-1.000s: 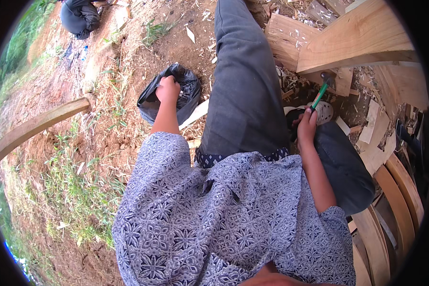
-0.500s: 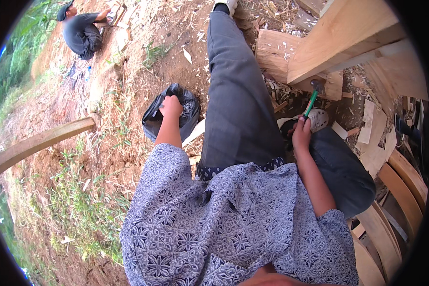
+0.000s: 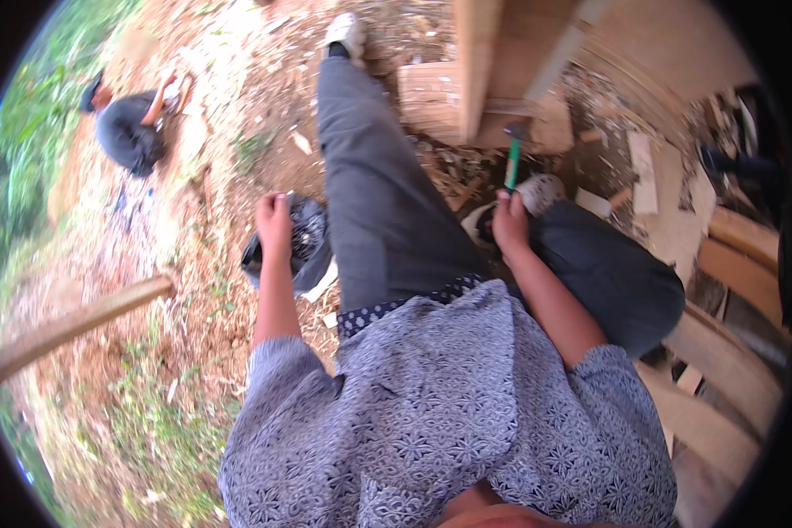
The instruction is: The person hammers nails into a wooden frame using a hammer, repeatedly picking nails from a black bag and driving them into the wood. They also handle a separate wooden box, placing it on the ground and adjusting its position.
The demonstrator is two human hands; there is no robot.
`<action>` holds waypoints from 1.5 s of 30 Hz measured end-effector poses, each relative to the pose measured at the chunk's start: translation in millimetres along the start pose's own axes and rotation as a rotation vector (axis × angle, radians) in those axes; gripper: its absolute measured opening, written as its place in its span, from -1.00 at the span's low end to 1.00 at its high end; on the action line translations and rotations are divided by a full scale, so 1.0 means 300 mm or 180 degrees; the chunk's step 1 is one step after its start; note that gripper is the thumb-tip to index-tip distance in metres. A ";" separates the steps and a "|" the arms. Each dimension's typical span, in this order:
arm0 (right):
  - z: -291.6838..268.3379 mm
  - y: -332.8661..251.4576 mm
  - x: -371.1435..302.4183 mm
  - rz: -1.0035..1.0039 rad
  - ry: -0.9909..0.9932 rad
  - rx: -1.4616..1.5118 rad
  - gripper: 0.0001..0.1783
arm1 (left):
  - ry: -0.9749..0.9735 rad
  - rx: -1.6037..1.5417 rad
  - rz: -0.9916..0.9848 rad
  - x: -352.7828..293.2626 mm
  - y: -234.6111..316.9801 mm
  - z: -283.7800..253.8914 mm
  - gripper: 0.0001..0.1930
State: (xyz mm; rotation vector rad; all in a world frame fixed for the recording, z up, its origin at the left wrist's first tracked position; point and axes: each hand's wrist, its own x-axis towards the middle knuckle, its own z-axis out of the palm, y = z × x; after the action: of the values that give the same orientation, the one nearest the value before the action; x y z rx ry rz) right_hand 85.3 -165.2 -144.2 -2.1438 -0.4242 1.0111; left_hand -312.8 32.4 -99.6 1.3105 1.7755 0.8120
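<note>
My right hand (image 3: 509, 224) is wrapped round the green handle of a hammer (image 3: 512, 163). Its dark head points away from me, beside the foot of an upright timber piece (image 3: 473, 75). On the left, a black plastic bag (image 3: 312, 268) stands open on the ground, with small greyish pieces inside that are too blurred to name. My left hand (image 3: 275, 220) is over the bag's left rim, fingers drawn together. Whatever they pinch, if anything, cannot be made out.
A wooden block (image 3: 429, 99) lies by the timber foot. Curved planks (image 3: 708, 422) are stacked at right. A wooden beam (image 3: 79, 324) juts in from the left. Another person (image 3: 130, 130) crouches at far left. Wood shavings and offcuts (image 3: 642, 172) litter the ground.
My left hand has come out of the bag's middle to its left rim. My right hand still holds the hammer, now pointing more straight ahead. The whole view has shifted.
</note>
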 end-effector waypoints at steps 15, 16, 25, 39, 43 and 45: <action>0.069 -0.027 -0.001 -0.0099 -0.0005 0.0311 -0.58 | -0.2047 -0.0637 0.2146 -0.298 0.726 1.103 -0.85; 0.063 -0.024 -0.006 -0.0088 -0.0003 0.0302 -0.58 | -0.1896 -0.0439 0.2248 -0.286 0.714 1.153 -0.84; 0.103 0.020 -0.030 -0.0332 0.0104 0.0616 -0.61 | -0.1494 -0.0380 0.2025 -0.227 0.579 1.253 -0.79; 0.089 -0.015 -0.060 -0.0316 0.0046 0.0750 -0.68 | -0.1483 -0.0979 0.1838 -0.250 0.592 1.204 -0.81; 0.085 -0.029 -0.070 -0.0336 0.0006 0.0729 -0.66 | -0.1722 -0.0571 0.1987 -0.199 0.562 1.194 -0.80; 0.086 -0.029 -0.069 -0.0354 -0.0015 0.0698 -0.64 | -0.1777 -0.0728 0.2052 -0.185 0.550 1.200 -0.77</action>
State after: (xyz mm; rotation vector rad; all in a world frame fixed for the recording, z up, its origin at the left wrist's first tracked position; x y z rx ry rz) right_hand 52.3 -158.4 -138.2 -1.9020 -0.4104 0.9541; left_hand 85.9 40.4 -129.7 1.7606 0.8013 0.8400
